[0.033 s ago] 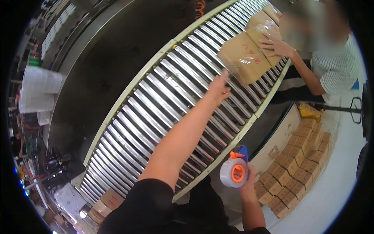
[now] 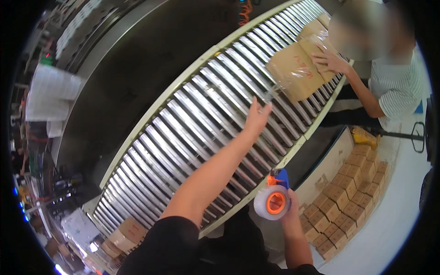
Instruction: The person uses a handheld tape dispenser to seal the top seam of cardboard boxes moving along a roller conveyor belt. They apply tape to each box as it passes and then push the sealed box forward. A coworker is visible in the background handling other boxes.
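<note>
My left hand point(image 2: 257, 120) reaches out over the metal roller conveyor point(image 2: 201, 110), its fingers apart, just short of a brown cardboard carton point(image 2: 295, 73). A shiny clear strip, seemingly tape, juts from the carton's near edge toward my fingertips; I cannot tell whether they touch it. Low on the right, beside the conveyor's near rail, my right hand point(image 2: 290, 213) grips a tape dispenser point(image 2: 274, 201) with a blue and orange body and a wide roll of clear tape. Across from me, a co-worker's hand point(image 2: 331, 60) lies on the carton's far part.
More cartons stand behind that one on the rollers, and another carton point(image 2: 128, 233) sits at the lower left end. Small brown boxes point(image 2: 346, 188) are stacked on the right, near a yellow bag point(image 2: 365, 137). A co-worker in a striped shirt point(image 2: 398, 82) stands at the far right.
My left hand has drawn back a little from the carton toward me. The shiny strip now shows at the carton's near edge. The whole view has shifted slightly; the dispenser stays in my right hand.
</note>
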Demonstrator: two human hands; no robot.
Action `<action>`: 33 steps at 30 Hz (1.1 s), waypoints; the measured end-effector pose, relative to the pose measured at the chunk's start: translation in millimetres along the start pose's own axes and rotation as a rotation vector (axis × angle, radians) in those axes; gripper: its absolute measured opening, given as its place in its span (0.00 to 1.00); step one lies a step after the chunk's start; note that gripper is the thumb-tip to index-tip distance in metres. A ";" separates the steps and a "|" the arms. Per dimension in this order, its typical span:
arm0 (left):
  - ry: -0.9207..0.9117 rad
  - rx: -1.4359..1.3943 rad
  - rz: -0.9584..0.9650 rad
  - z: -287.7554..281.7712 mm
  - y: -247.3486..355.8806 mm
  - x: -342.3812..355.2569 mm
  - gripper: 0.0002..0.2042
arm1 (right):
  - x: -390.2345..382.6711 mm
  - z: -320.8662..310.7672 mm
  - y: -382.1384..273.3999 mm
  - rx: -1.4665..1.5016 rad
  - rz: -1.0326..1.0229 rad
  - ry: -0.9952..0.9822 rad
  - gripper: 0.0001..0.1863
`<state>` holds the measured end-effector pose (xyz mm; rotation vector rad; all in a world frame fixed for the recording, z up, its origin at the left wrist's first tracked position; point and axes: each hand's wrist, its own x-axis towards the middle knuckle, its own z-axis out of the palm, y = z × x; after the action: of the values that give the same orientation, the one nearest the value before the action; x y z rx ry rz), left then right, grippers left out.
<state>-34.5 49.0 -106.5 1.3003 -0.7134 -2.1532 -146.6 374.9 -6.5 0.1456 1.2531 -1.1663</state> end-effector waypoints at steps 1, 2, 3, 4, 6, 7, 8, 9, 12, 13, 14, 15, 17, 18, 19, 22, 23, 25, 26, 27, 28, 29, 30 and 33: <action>-0.087 0.092 -0.039 -22.2 -12.8 -46.8 0.37 | -2.8 6.3 4.1 -0.124 -0.015 -0.125 0.41; -0.159 0.174 -0.065 -49.1 -18.9 -99.0 0.32 | -10.3 52.8 -1.4 -0.188 -0.081 -0.244 0.42; -0.181 0.098 -0.238 -80.4 -24.2 -159.2 0.29 | -12.4 72.4 11.7 -0.364 -0.206 -0.265 0.43; -0.192 0.003 -0.413 -110.9 -29.3 -218.7 0.28 | -24.4 91.1 29.9 -0.539 -0.319 -0.297 0.44; -0.091 0.049 -0.347 -174.2 -46.3 -323.7 0.29 | -66.4 134.5 63.8 -1.030 -0.447 -0.354 0.47; -0.035 0.072 -0.313 -202.4 -56.8 -376.5 0.29 | -84.5 144.4 87.7 -1.164 -0.436 -0.441 0.47; -0.021 0.030 -0.307 -227.2 -66.9 -422.9 0.28 | -106.0 157.5 116.2 -1.282 -0.470 -0.529 0.48; -0.023 -0.006 -0.288 -252.2 -74.5 -461.9 0.26 | -127.0 172.7 142.8 -1.401 -0.526 -0.608 0.48; 0.015 -0.058 -0.301 -314.8 -114.7 -565.3 0.18 | -188.0 205.5 229.1 -1.563 -0.666 -0.825 0.50; 0.031 -0.149 -0.329 -333.5 -129.3 -598.2 0.17 | -207.7 212.4 257.1 -1.572 -0.646 -0.839 0.50; 0.040 -0.242 -0.352 -348.8 -143.6 -624.0 0.16 | -225.5 219.4 281.8 -1.589 -0.630 -0.851 0.50; 0.112 -0.175 -0.283 -360.7 -158.7 -642.1 0.17 | -240.4 227.0 304.6 -1.593 -0.701 -0.892 0.49; 0.262 -0.046 -0.150 -382.4 -181.4 -673.4 0.17 | -262.3 237.8 344.1 -1.613 -0.755 -0.916 0.50; 0.355 0.119 -0.095 -395.5 -177.6 -686.6 0.16 | -271.1 243.6 363.7 -1.617 -0.798 -0.906 0.50; 0.446 0.285 -0.037 -409.4 -167.7 -697.7 0.15 | -280.2 249.0 381.2 -1.560 -0.826 -0.904 0.51; 0.716 0.748 0.371 -487.9 -140.3 -705.3 0.12 | -309.6 271.7 427.8 -1.551 -0.888 -0.821 0.49; 0.753 0.838 0.338 -522.9 -127.2 -701.2 0.12 | -315.4 274.9 440.1 -1.547 -0.863 -0.813 0.47; 0.762 1.068 0.160 -586.4 -117.3 -676.6 0.13 | -320.0 267.2 474.8 -1.596 -0.830 -0.795 0.44; 0.736 1.195 0.003 -613.5 -129.2 -660.0 0.15 | -314.8 258.4 496.7 -1.618 -0.804 -0.804 0.43; 0.508 1.149 -0.182 -625.8 -135.6 -644.6 0.16 | -304.5 251.0 519.5 -1.664 -0.708 -0.793 0.42; 0.279 1.086 -0.361 -629.2 -147.1 -632.0 0.18 | -297.2 251.0 535.1 -1.767 -0.608 -0.753 0.40; 0.645 1.178 -0.367 -614.0 -159.9 -626.9 0.21 | -296.0 244.2 541.3 -1.738 -0.745 -0.770 0.40; 0.991 1.149 -0.254 -610.5 -164.1 -624.4 0.21 | -297.0 236.7 543.6 -1.704 -0.882 -0.791 0.39; 1.083 0.930 0.228 -606.4 -124.3 -658.2 0.26 | -288.4 245.1 533.7 -1.811 -0.671 -0.751 0.40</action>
<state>757.1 476.0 -20.1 2.3358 -1.2736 -0.6109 450.2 635.6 55.9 -1.9452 1.2140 -0.1227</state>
